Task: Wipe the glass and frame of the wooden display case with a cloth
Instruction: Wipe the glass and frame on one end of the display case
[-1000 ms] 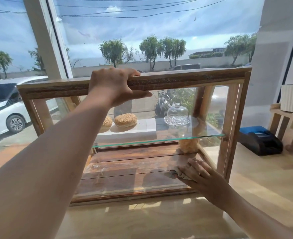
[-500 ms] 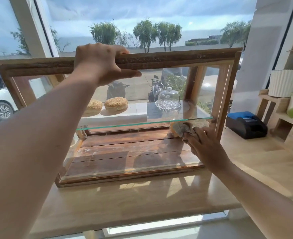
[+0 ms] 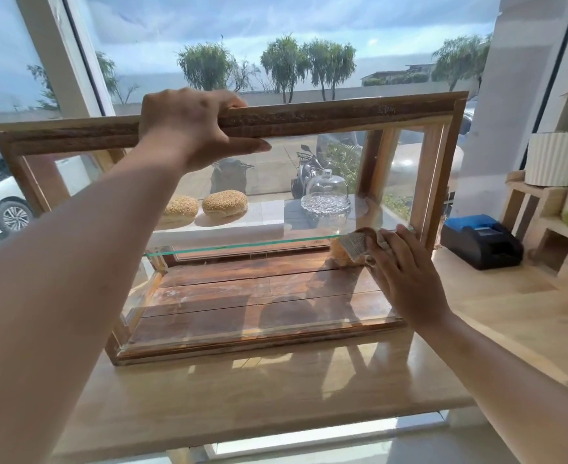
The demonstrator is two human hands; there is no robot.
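Observation:
The wooden display case (image 3: pixel 326 117) stands on a light wooden counter, glass-fronted, with a glass shelf (image 3: pixel 242 246) inside. My left hand (image 3: pixel 189 128) grips the case's top rail, fingers over the back and thumb along the front. My right hand (image 3: pixel 404 272) presses a beige cloth (image 3: pixel 354 244) flat against the front glass near the right post, at shelf height. Most of the cloth is under my fingers. On the shelf sit two seeded buns (image 3: pixel 224 204) and a small glass dome (image 3: pixel 326 194).
The counter (image 3: pixel 276 390) runs to the right, where a black and blue printer (image 3: pixel 481 239) sits beside stepped wooden shelves with a white ribbed pot (image 3: pixel 558 159). A large window is right behind the case. The counter's front edge is near me.
My right hand has slid the cloth up the front glass from near the case's floor to shelf height at the right post. My left hand has kept its grip on the top rail.

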